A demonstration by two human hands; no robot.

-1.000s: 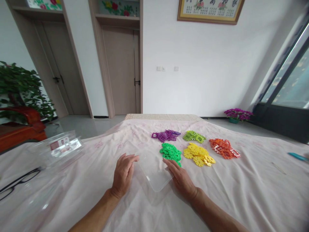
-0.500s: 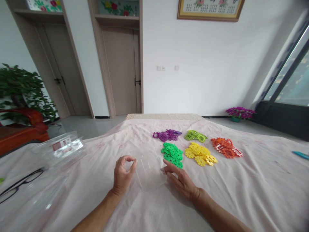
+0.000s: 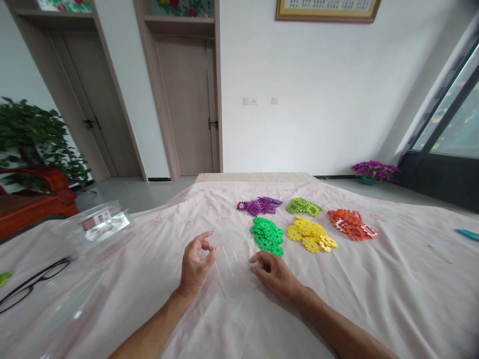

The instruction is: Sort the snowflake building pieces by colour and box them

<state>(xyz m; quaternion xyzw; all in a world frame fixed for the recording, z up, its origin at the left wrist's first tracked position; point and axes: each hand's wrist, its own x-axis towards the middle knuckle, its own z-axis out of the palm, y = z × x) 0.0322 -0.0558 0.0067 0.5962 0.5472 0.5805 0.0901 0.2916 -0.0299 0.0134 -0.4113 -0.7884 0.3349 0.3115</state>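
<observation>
A see-through plastic box (image 3: 235,271) with rounded corners lies between my hands on the cloth; its outline is faint, so whether it is a box or its lid is hard to tell. At its left edge, my left hand (image 3: 197,263) closes thumb and fingers on the rim. My right hand (image 3: 276,274) curls its fingers and thumb at the right edge, gripping it there. Just beyond the right hand lies a pile of green disc pieces (image 3: 267,234). Yellow disc pieces (image 3: 311,233) lie farther right.
Purple pieces (image 3: 258,205), lime pieces (image 3: 304,206) and orange-red pieces (image 3: 352,224) form piles at the back. On the left are labelled clear packaging (image 3: 105,227), eyeglasses (image 3: 35,283) and a lime piece (image 3: 4,278). A blue object (image 3: 467,234) lies far right on the pink cloth (image 3: 374,304).
My right fingers have curled in from a stretched position to the box's right edge. My left hand has shifted slightly right, its index finger lifting a little. The view has tilted slightly down.
</observation>
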